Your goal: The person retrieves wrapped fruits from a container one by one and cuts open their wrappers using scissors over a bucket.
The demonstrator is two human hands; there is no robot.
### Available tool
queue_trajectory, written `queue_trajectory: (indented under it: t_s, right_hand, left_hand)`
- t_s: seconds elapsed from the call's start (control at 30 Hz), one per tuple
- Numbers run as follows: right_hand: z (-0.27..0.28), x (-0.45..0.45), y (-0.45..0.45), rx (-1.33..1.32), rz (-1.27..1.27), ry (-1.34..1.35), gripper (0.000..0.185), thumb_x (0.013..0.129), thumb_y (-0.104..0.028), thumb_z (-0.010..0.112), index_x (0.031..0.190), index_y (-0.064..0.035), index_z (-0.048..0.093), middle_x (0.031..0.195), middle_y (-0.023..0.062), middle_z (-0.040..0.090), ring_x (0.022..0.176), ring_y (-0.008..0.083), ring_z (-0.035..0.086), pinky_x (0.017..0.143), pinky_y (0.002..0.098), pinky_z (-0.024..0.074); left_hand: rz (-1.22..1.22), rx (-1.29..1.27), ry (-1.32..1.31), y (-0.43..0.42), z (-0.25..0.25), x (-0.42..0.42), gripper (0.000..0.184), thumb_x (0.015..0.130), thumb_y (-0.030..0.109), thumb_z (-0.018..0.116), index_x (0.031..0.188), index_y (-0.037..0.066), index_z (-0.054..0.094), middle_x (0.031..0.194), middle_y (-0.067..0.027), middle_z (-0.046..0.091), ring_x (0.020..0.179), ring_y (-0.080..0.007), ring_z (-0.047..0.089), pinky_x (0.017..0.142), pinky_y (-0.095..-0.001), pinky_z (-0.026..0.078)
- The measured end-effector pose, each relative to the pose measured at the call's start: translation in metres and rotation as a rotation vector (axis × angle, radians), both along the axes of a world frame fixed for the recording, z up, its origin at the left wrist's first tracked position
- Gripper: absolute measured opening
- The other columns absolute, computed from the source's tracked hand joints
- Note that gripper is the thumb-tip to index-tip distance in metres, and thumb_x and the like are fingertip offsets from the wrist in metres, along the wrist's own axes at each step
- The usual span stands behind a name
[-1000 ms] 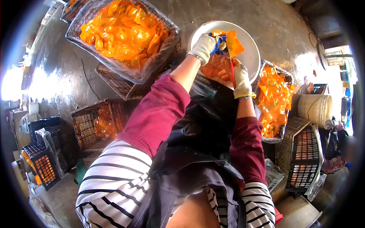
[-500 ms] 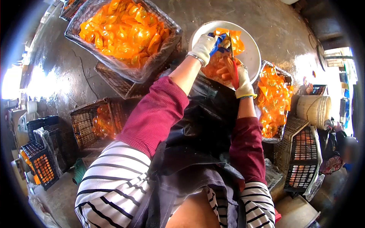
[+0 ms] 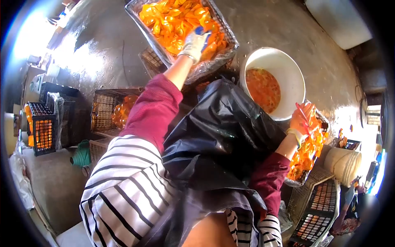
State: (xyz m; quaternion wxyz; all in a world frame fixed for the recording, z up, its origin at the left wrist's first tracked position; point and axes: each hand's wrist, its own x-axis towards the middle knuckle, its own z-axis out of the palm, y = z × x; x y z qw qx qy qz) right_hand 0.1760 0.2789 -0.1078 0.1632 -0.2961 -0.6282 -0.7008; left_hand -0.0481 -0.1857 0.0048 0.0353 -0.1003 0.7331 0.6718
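My left hand, in a white glove with blue fingertips, reaches over a plastic-lined crate heaped with shiny orange packets. Its fingertips are at the packets, and their grip is unclear. My right hand is closed around a red-handled tool, which looks like scissors, above a second crate of orange packets. Between my hands stands a white bucket with an orange-red wet mass at its bottom.
A tipped crate with orange contents lies at the left, beyond it a black crate. A beige bucket and stacked crates stand at the right. A white container is at the top right. Part of a person shows at the far right.
My left hand has moved from over the bucket to the left crate. My right hand has moved from the bucket to the right crate. The view has shifted, and no packet shows over the bucket.
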Motion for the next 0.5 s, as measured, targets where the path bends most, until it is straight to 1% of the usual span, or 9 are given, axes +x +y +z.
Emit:
queue_trajectory:
  t_s: [0.03,0.07,0.13,0.23,0.27,0.33,0.4,0.47,0.5]
  right_hand:
    - [0.004,-0.003,-0.003,0.889,-0.408,-0.171,0.063,0.083,-0.046,0.049,0.129,-0.0025,0.043,0.141,0.0072,0.036,0.130,0.0179,0.031,0.107,0.0354,0.0261]
    - [0.033,-0.008,-0.026,1.238,-0.688,-0.190,0.061,0.083,-0.044,0.051,0.126,-0.0020,0.045,0.140,0.0082,0.038,0.129,0.0181,0.033,0.107,0.0350,0.0265]
    - [0.069,-0.016,-0.058,1.621,-0.945,-0.280,0.056,0.083,-0.040,0.053,0.122,-0.0004,0.049,0.135,0.0099,0.043,0.124,0.0190,0.039,0.106,0.0345,0.0290]
    - [0.097,-0.026,-0.091,1.721,-0.881,-0.432,0.051,0.084,-0.037,0.054,0.115,0.0041,0.052,0.121,0.0110,0.054,0.112,0.0209,0.050,0.101,0.0354,0.0359]
    - [0.106,-0.031,-0.103,1.753,-0.861,-0.468,0.051,0.085,-0.036,0.054,0.114,0.0057,0.052,0.117,0.0113,0.057,0.108,0.0215,0.054,0.100,0.0359,0.0382]
    - [0.108,-0.036,-0.108,1.800,-0.794,-0.519,0.053,0.087,-0.038,0.052,0.115,0.0056,0.051,0.119,0.0108,0.055,0.109,0.0218,0.053,0.100,0.0363,0.0375]
    - [0.111,-0.040,-0.115,1.870,-0.733,-0.643,0.054,0.088,-0.041,0.049,0.118,0.0047,0.050,0.122,0.0110,0.053,0.110,0.0224,0.051,0.101,0.0364,0.0361]
    - [0.110,-0.036,-0.126,2.111,-0.739,-1.276,0.054,0.089,-0.041,0.048,0.119,0.0035,0.050,0.123,0.0116,0.052,0.111,0.0223,0.051,0.101,0.0367,0.0358]
    - [0.107,-0.038,-0.121,2.099,-0.665,-1.232,0.051,0.089,-0.040,0.048,0.119,0.0014,0.051,0.123,0.0106,0.053,0.111,0.0228,0.050,0.101,0.0372,0.0364]
  left_hand:
    - [0.052,-0.378,0.114,-0.015,-0.002,-0.007,0.044,0.079,0.038,0.066,0.110,0.008,0.059,0.082,-0.0098,0.064,0.075,-0.0215,0.062,0.066,-0.0313,0.049]
    - [0.101,-0.755,0.221,-0.029,-0.007,-0.014,0.048,0.078,0.043,0.065,0.113,0.011,0.057,0.073,-0.0103,0.063,0.067,-0.0212,0.061,0.064,-0.0338,0.049]
    - [-0.065,-0.953,0.187,-0.042,-0.027,-0.030,0.064,0.077,0.047,0.063,0.128,0.012,0.044,0.095,-0.0135,0.062,0.085,-0.0269,0.060,0.075,-0.0374,0.048]
    - [-0.356,-1.248,-0.129,-0.022,-0.028,-0.030,0.088,0.074,0.049,0.065,0.140,0.009,0.023,0.121,-0.0160,0.054,0.104,-0.0321,0.056,0.087,-0.0388,0.045]
    - [-0.158,-1.428,0.192,-0.026,-0.077,-0.036,0.088,0.074,0.049,0.066,0.140,0.009,0.025,0.119,-0.0170,0.053,0.103,-0.0322,0.056,0.086,-0.0380,0.046]
    - [-0.186,-1.516,-0.036,-0.014,-0.076,-0.047,0.087,0.073,0.049,0.066,0.139,0.008,0.027,0.118,-0.0173,0.052,0.102,-0.0306,0.057,0.084,-0.0380,0.046]
    - [-0.154,-1.475,-0.004,-0.016,-0.073,-0.054,0.083,0.072,0.048,0.067,0.137,0.011,0.031,0.113,-0.0177,0.055,0.100,-0.0292,0.058,0.084,-0.0379,0.046]
    - [-0.059,-1.229,0.142,-0.030,-0.085,-0.064,0.066,0.073,0.047,0.066,0.128,0.016,0.045,0.094,-0.0165,0.061,0.094,-0.0283,0.060,0.080,-0.0388,0.047]
    - [-0.047,-1.116,0.115,-0.034,-0.087,-0.067,0.062,0.074,0.045,0.067,0.124,0.013,0.048,0.094,-0.0143,0.062,0.093,-0.0268,0.060,0.079,-0.0379,0.047]
